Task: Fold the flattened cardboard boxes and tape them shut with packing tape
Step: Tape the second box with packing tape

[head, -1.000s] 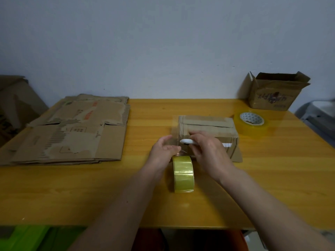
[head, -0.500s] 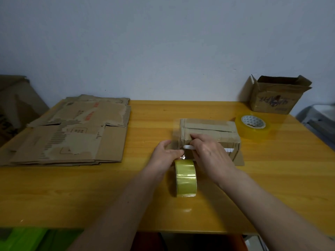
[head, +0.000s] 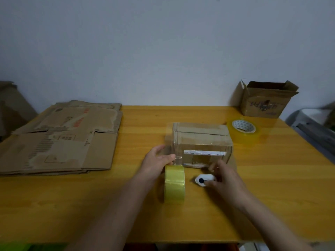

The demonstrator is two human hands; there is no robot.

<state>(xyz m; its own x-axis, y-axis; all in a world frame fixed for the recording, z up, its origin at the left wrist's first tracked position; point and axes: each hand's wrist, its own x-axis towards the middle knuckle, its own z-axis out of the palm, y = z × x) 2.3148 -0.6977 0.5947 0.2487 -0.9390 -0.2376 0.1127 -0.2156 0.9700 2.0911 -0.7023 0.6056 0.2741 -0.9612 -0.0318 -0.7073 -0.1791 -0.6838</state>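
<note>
one folded box sits mid-desk, tape across its top. the left hand pinches the tape strip above the upright roll before the box; the right hand grips a white cutter. left of the box, flattened boxes wait unfolded.

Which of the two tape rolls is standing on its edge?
The yellow roll beside the left hand, in front of the taped box. The other roll lies flat, farther back on the right.
</note>
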